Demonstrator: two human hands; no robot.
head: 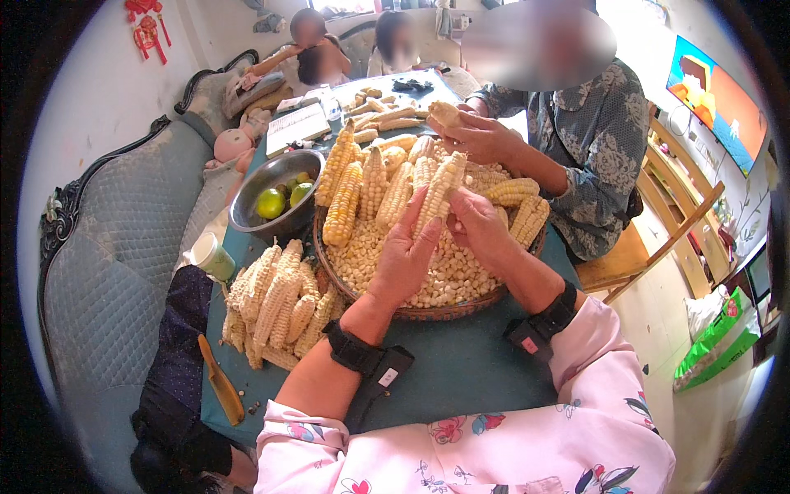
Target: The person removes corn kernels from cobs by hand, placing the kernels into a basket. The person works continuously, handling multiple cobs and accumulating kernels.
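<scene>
Over a round woven basket (426, 313), both my hands are on one pale corn cob (439, 191) that is tilted upward. My left hand (404, 256) wraps its lower end, thumb along the kernels. At the cob's right side, the fingers of my right hand (484, 228) press against it, partly hidden by the thumb and palm. Beneath them, loose corn kernels (355, 265) fill the basket. Whole yellow and white cobs (344, 204) lean around its far half. To the left of the basket, stripped cobs (271, 296) lie piled on the teal table covering (457, 370).
A metal bowl (247, 210) holds green fruit (270, 202). Left of the pile are a paper cup (213, 256) and a comb (221, 380). Across the table, a co-worker's hands (475, 133) hold another cob (443, 114). More stripped cobs (395, 117) and an open book (298, 128) lie farther back.
</scene>
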